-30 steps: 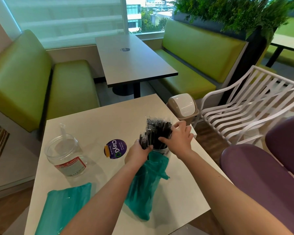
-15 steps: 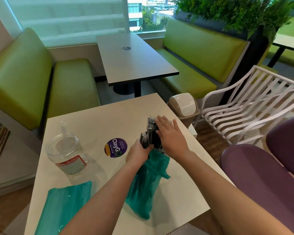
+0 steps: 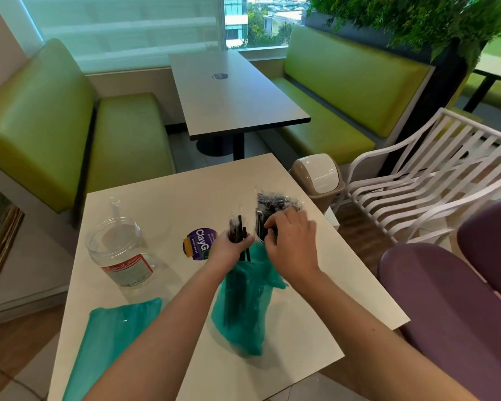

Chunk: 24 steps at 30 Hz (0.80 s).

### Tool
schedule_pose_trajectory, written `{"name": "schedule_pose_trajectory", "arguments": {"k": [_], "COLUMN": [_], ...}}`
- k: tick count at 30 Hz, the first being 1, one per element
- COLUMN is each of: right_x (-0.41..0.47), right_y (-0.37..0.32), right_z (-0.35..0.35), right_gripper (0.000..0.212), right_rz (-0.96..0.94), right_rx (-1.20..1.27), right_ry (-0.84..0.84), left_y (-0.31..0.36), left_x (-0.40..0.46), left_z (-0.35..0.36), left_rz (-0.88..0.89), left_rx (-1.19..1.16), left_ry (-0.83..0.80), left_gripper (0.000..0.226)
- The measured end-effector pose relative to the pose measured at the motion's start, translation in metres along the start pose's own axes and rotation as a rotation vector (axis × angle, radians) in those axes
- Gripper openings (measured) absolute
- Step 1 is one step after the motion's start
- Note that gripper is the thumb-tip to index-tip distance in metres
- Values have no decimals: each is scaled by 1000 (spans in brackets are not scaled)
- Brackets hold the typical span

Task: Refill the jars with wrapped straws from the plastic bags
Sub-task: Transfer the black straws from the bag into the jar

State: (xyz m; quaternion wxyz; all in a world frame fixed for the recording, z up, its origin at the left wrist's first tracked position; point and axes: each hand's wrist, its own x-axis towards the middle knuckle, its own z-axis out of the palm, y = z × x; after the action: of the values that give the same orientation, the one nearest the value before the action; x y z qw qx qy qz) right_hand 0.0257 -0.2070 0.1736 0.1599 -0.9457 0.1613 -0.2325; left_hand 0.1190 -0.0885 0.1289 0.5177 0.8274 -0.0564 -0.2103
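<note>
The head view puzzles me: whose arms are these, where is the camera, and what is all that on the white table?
There is no machine here. A person wears a wide-angle camera on the head, so you look forward and down along their own two bare arms.

On the white table stands a clear plastic jar with a single straw in it, beside a purple round sticker. A flat teal plastic bag lies nearest the person, at the left.

The left hand has its grip round a small bunch of black wrapped straws above a second teal bag. The right hand curls round a fuller bundle of straws, which seems to stand in another jar, mostly hidden.
</note>
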Motion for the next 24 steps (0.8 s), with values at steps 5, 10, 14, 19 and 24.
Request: {"name": "schedule_pose_trajectory", "arguments": {"k": [5, 10, 14, 19, 24], "right_x": [-20, -23, -21, -16, -12], "right_y": [-20, -22, -18, -11, -12], "right_z": [17, 36, 41, 45, 41], "right_gripper": [58, 57, 45, 28, 25], "right_rz": [271, 372, 397, 429, 440], "right_rx": [310, 442, 499, 574, 707], "right_ry": [-555, -609, -610, -597, -674], "left_y": [-7, -14, -16, -16, -19], "left_x": [-6, -11, -17, -23, -24], "left_z": [-11, -16, -23, -31, -31], "left_rz": [-23, -61, -103, -111, -103], "left_rx": [-128, -249, -314, -497, -492], "left_ry": [-1, -67, -162, -257, -209], "left_gripper": [28, 27, 38, 38, 34]}}
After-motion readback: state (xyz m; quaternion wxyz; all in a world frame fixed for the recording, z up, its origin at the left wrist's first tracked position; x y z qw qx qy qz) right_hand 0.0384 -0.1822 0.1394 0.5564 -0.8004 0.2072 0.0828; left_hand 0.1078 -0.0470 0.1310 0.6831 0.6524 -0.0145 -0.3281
